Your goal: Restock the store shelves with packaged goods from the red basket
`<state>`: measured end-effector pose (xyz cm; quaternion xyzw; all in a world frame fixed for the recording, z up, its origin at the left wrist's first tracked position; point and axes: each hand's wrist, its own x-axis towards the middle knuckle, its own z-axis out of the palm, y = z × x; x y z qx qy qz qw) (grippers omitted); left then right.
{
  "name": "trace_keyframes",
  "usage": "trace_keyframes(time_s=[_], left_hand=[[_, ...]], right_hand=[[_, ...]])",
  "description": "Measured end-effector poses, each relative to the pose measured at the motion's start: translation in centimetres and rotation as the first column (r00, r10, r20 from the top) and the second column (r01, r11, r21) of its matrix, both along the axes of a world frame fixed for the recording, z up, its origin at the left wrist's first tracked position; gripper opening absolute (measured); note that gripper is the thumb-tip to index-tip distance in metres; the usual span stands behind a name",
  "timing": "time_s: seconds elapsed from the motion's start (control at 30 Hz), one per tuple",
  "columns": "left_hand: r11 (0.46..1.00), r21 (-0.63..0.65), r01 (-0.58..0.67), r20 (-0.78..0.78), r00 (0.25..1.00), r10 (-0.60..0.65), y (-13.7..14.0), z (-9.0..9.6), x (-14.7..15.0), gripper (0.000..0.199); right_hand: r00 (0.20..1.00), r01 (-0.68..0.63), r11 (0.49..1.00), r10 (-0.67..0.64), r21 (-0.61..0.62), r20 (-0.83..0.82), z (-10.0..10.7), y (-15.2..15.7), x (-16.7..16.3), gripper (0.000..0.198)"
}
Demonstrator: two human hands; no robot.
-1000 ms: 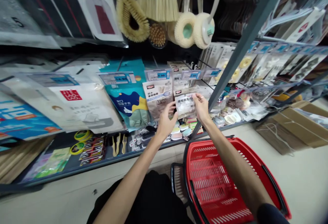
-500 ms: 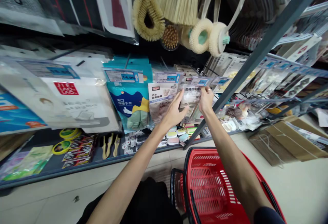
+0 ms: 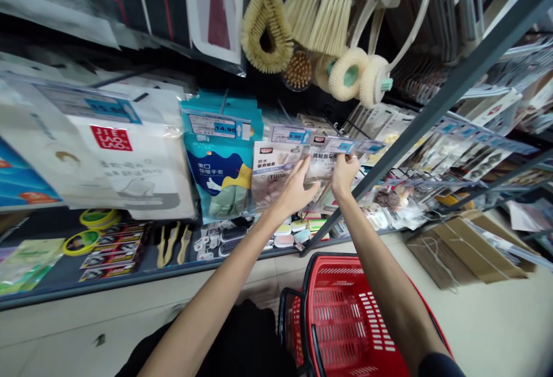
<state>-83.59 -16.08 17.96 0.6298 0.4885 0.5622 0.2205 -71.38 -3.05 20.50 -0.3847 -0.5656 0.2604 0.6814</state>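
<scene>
A pale packet of mothproof tablets [image 3: 320, 163] hangs among the goods on the rack, tilted a little, with a price tag [image 3: 340, 145] above it. My right hand [image 3: 344, 173] pinches its upper right side, and the fingertips are partly hidden. At the packet's left edge, my left hand [image 3: 295, 188] is open, its thumb apart from the stretched fingers. Just left of that hand hangs a packet of waterproof sleeve covers [image 3: 272, 170]. A teal packet of gloves [image 3: 220, 164] hangs farther left.
A red shopping basket [image 3: 345, 319] stands on the floor below my right forearm. The slanting grey rack post [image 3: 415, 124] is close to my right hand. Brushes [image 3: 268, 31] hang above. Hairbrushes [image 3: 233, 236] lie on the bottom shelf, and a cardboard box [image 3: 470, 244] sits at right.
The view has shifted slightly, so the basket and lower shelf appear farther left. Both hands stay at the mothproof tablets packet, the right one marginally lower in view.
</scene>
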Motion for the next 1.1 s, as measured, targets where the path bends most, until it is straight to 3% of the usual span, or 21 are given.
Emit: trace_keyframes(time_s=[0.1,0.33,0.7,0.93,1.1], left_hand=[[1.000,0.022,-0.018,0.046,0.999,0.017,-0.1,0.2,0.1,0.079],[0.999,0.025,-0.039,0.092,0.995,0.036,-0.2,0.6,0.0,0.077],[0.995,-0.103,-0.019,0.115,0.993,0.030,0.3,-0.1,0.1,0.085],[0.998,-0.061,-0.022,0.106,0.994,0.028,0.5,-0.4,0.3,0.085],[0.991,-0.128,-0.049,0.081,0.995,0.060,0.4,-0.2,0.1,0.084]], right_hand=[[1.000,0.004,0.999,-0.005,0.037,0.024,0.2,-0.1,-0.2,0.035],[0.998,-0.046,0.997,0.044,-0.058,-0.035,-0.5,1.1,-0.6,0.048],[0.999,-0.027,0.999,0.028,-0.045,0.022,-0.4,-0.3,-0.4,0.036],[1.000,-0.017,1.000,0.017,-0.009,-0.020,-0.2,-0.4,-0.5,0.029],[0.999,-0.030,1.000,0.030,-0.004,-0.030,0.1,-1.3,-1.1,0.031]])
